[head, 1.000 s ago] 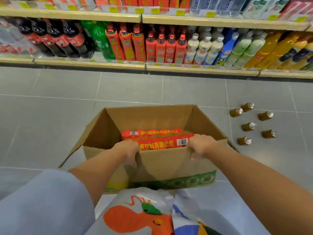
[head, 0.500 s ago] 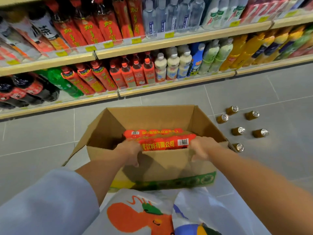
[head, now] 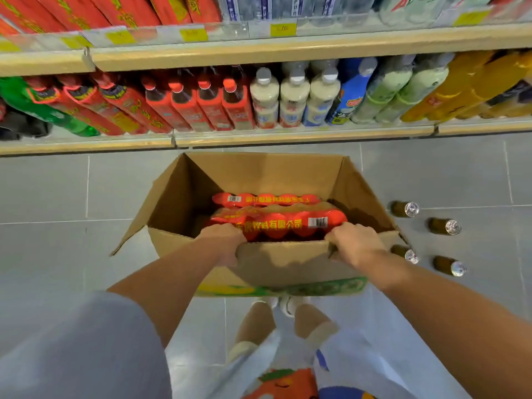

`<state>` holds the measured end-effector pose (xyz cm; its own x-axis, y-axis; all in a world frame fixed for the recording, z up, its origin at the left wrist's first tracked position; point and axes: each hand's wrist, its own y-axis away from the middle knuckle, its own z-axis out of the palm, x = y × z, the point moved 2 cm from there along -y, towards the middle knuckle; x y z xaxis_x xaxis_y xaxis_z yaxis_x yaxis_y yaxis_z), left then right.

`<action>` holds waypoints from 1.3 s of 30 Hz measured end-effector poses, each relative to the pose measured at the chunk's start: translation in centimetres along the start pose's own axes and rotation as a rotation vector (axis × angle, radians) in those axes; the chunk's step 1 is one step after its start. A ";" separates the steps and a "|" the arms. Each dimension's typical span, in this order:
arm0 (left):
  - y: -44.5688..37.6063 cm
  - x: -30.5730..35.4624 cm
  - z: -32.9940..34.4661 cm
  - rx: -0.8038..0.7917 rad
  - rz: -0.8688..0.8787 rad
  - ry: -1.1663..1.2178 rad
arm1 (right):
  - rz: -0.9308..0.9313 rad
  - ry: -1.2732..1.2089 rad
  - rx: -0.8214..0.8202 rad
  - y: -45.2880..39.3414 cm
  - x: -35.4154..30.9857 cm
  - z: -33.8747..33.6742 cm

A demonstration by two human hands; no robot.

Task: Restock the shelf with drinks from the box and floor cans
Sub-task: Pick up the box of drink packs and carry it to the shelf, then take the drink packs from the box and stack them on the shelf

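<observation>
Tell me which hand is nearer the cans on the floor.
Right. The right hand grips the box rim on the side next to the cans; the left hand grips the same rim farther from them.

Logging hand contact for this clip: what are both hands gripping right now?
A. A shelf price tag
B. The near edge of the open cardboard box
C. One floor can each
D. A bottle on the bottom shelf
B: the left hand and right hand each curl over the near wall of the cardboard box, which holds red shrink-wrapped drink packs; the cans lie untouched on the floor.
</observation>
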<state>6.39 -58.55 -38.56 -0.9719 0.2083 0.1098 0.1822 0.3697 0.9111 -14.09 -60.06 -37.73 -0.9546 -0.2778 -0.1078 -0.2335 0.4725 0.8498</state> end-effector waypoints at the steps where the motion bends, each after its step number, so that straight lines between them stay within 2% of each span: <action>1: -1.6 -0.1 -0.4 0.001 0.006 0.005 | 0.012 0.005 0.009 -1.3 0.5 -0.1; 8: -15.0 -2.3 0.8 0.084 -0.036 -0.004 | 0.049 0.037 0.042 -13.8 3.1 2.6; 12: -22.0 -3.5 3.7 0.098 -0.097 -0.010 | 0.043 0.107 0.044 -20.5 3.7 6.7; 14: -25.2 -3.7 6.3 0.052 -0.105 -0.049 | -0.001 0.149 0.000 -23.0 3.8 10.1; 17: -26.8 -2.6 11.0 -0.066 -0.044 -0.123 | -0.067 0.195 -0.116 -24.1 3.7 15.0; 20: -27.6 -2.0 13.9 -0.043 -0.014 -0.154 | -0.072 0.171 -0.155 -24.9 3.8 17.9; 24: -28.3 -1.8 15.8 -0.095 0.055 -0.125 | -0.114 0.150 -0.193 -25.0 3.8 19.9; 26: -28.3 -2.0 15.7 -0.079 0.049 -0.022 | -0.068 0.088 -0.172 -25.0 4.3 19.9; 28: -28.4 -2.8 14.6 0.019 0.002 0.043 | 0.012 0.013 -0.077 -25.5 5.2 19.1; 30: -28.4 -3.9 13.9 0.069 -0.073 0.104 | 0.049 -0.016 0.011 -26.2 5.8 18.0; 32: -28.4 -5.1 13.9 0.104 -0.180 0.292 | 0.075 -0.080 0.038 -26.8 6.2 17.4; 35: -28.9 -6.2 14.4 0.164 -0.278 0.600 | 0.178 -0.295 0.004 -27.9 6.9 18.2; 39: -30.9 -7.1 15.6 0.163 -0.395 0.838 | 0.312 -0.655 0.027 -30.0 7.8 20.3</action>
<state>9.96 -57.30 -73.68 -0.7466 -0.6557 0.1125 -0.2266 0.4096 0.8837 -18.32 -59.44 -74.57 -0.8902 0.4278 -0.1565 0.0717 0.4709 0.8793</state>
